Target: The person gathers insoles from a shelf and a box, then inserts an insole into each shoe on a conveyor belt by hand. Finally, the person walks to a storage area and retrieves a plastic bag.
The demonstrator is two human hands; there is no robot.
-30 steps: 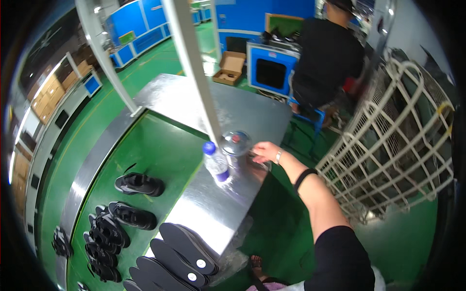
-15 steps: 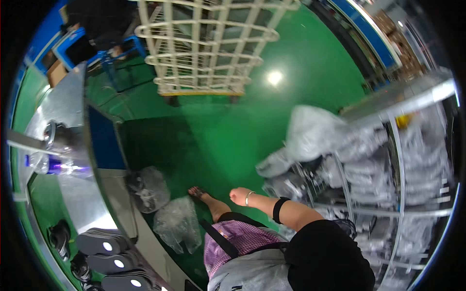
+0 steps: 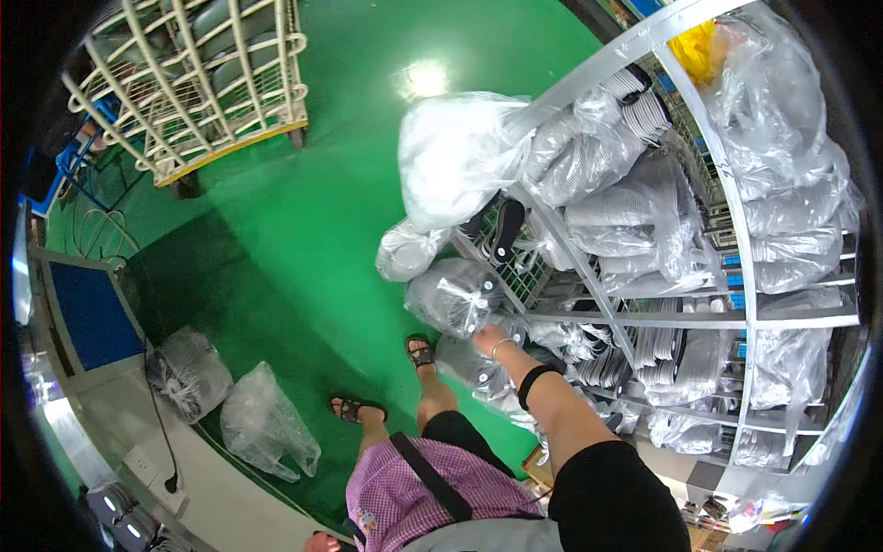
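My right hand (image 3: 488,340), its fingers curled in, is at the lower edge of a clear plastic bag (image 3: 451,293) with a knotted neck on the rack's near side. Whether it grips the plastic is hidden. Another clear bag (image 3: 464,361) lies just below this hand. Only a small part of my left hand (image 3: 322,542) shows at the bottom edge, beside my purple checked apron (image 3: 414,483); its fingers are mostly cut off. Above on the rack, a large whitish plastic bag (image 3: 455,156) bulges outward, with dark shoe soles (image 3: 504,230) next to it.
The metal rack (image 3: 662,319) on the right holds several bags of stacked soles. A white wire cart (image 3: 230,147) stands at the far left. Two plastic bags, one full (image 3: 190,373) and one crumpled (image 3: 267,423), lie on the green floor by the left bench (image 3: 184,460), with a cord hanging nearby.
My view has turned right, toward the rack, so the cart now sits farther left. My right hand has come from over open floor to the bagged soles. Part of my left hand has appeared.
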